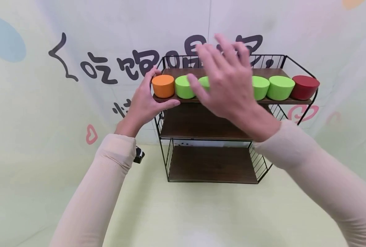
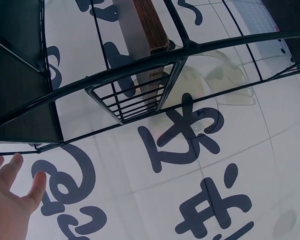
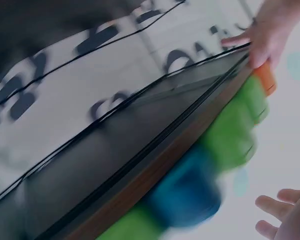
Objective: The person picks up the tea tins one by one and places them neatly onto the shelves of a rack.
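A row of round, flat-topped, tapered pieces lines the top board point(image 1: 220, 100) of a wire-framed rack. An orange piece point(image 1: 163, 86) stands at the left end, a dark red piece point(image 1: 305, 87) at the right end. Between them are several light green pieces point(image 1: 281, 87) and a blue piece point(image 3: 182, 192), which the right hand hides in the head view. My left hand point(image 1: 144, 99) is around the rack's left end beside the orange piece, thumb stretched along the board's front edge. My right hand point(image 1: 227, 82), slightly blurred, is raised before the row, fingers spread, holding nothing.
The rack has black wire sides, a dark middle shelf point(image 1: 207, 121) and a bottom shelf point(image 1: 214, 164). Behind it is a pale wall covering point(image 1: 124, 31) with large dark characters. A small black device point(image 1: 138, 155) shows by the left sleeve.
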`<state>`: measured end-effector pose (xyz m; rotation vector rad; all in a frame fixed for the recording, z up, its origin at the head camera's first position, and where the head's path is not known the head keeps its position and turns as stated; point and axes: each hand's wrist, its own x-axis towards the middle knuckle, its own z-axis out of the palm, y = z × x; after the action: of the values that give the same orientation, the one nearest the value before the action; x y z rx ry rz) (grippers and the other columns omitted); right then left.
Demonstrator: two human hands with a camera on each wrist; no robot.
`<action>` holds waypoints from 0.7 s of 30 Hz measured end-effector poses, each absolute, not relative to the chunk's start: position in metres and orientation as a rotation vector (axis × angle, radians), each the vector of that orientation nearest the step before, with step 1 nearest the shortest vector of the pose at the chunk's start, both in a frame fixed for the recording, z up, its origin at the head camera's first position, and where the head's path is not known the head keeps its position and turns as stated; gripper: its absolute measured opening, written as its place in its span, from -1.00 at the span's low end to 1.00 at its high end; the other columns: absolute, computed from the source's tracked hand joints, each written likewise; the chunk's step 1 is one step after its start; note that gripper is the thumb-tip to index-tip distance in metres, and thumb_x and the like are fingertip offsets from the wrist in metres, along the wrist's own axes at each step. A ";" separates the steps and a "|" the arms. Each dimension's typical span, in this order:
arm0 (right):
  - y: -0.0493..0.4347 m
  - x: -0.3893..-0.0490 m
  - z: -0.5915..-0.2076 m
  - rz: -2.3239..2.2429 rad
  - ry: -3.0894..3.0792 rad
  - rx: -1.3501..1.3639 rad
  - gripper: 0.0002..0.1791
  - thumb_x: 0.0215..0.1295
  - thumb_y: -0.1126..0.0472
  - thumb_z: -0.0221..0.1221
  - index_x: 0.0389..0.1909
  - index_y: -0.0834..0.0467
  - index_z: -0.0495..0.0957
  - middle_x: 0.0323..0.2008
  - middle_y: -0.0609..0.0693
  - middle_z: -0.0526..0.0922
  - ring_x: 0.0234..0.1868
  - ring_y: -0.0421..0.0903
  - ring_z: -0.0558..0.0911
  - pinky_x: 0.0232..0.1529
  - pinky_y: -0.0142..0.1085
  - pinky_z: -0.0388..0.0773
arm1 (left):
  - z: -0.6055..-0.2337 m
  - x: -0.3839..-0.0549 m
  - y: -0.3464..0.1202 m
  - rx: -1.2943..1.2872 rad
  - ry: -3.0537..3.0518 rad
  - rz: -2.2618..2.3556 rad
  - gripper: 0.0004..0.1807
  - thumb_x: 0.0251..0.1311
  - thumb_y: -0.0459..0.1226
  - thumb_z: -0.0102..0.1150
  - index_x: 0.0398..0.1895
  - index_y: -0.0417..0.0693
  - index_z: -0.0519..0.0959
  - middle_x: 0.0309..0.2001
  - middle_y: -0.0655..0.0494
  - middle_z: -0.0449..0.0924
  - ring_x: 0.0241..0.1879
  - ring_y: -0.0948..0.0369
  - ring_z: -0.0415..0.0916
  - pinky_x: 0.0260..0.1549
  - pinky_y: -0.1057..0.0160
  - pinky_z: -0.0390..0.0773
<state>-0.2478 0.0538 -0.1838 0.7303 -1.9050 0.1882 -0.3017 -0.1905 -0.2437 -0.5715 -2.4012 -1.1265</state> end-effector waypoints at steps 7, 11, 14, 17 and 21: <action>0.122 -0.249 -0.195 0.282 -1.865 0.676 -0.28 0.36 -0.18 -0.11 0.31 0.28 0.41 0.22 0.26 0.53 0.41 0.20 0.29 0.38 0.09 0.02 | -0.243 -0.301 -0.191 -0.546 -2.423 -1.156 0.19 -0.20 0.13 0.59 0.51 0.13 0.12 0.44 0.23 0.23 0.23 0.26 0.34 0.26 0.16 0.34; 0.153 -0.248 -0.199 0.292 -1.880 0.585 -0.23 0.32 -0.20 -0.15 0.35 0.27 0.36 0.27 0.24 0.49 0.44 0.17 0.25 0.40 0.05 -0.03 | -0.242 -0.301 -0.192 -0.540 -2.425 -1.171 0.18 -0.18 0.12 0.59 0.52 0.18 0.10 0.48 0.29 0.15 0.27 0.28 0.31 0.29 0.15 0.31; 0.175 -0.247 -0.202 0.300 -1.916 0.501 -0.17 0.30 -0.24 -0.19 0.40 0.26 0.31 0.34 0.20 0.42 0.48 0.11 0.19 0.44 0.02 -0.12 | -0.242 -0.301 -0.194 -0.545 -2.414 -1.200 0.16 -0.15 0.08 0.59 0.52 0.20 0.10 0.49 0.31 0.12 0.28 0.29 0.30 0.30 0.16 0.29; 0.197 -0.246 -0.208 0.318 -1.950 0.425 -0.14 0.27 -0.25 -0.21 0.43 0.25 0.27 0.38 0.20 0.37 0.49 0.11 0.15 0.44 0.04 -0.16 | -0.242 -0.301 -0.196 -0.544 -2.410 -1.238 0.14 -0.13 0.03 0.59 0.52 0.22 0.10 0.50 0.32 0.10 0.31 0.29 0.27 0.30 0.16 0.28; 0.223 -0.245 -0.222 0.386 -1.990 0.339 -0.12 0.31 -0.31 -0.24 0.46 0.22 0.22 0.40 0.21 0.32 0.51 0.14 0.11 0.42 0.06 -0.19 | -0.241 -0.300 -0.201 -0.540 -2.426 -1.273 0.14 -0.10 -0.03 0.59 0.53 0.27 0.08 0.47 0.24 0.18 0.31 0.26 0.26 0.29 0.13 0.30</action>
<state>-0.2455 0.2231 -0.2224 0.3390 -1.9898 0.3861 -0.2997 -0.2010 -0.2412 -0.5398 -2.4263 -1.2734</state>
